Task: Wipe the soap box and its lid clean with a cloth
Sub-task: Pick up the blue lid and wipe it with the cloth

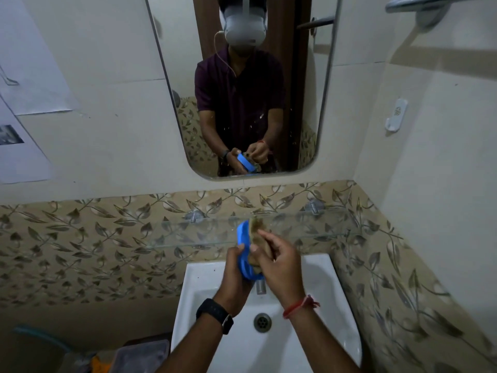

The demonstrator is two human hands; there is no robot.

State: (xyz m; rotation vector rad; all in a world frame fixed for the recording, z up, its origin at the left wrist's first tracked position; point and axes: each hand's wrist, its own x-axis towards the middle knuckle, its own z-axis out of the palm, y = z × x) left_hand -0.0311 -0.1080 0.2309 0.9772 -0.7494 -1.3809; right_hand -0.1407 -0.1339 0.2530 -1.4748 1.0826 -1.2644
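Over the white basin [309,270], left hand [234,275] gripped the blue plastic soap-box piece [243,246] on edge while right-hand fingers [277,254] pressed a brownish cloth [256,227] into it; wiping judged underway, other piece unseen.

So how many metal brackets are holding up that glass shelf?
2 show: one bracket on the leaf-patterned tiles left of the hands, another bracket toward the right corner. Any more could be hidden behind the raised hands.
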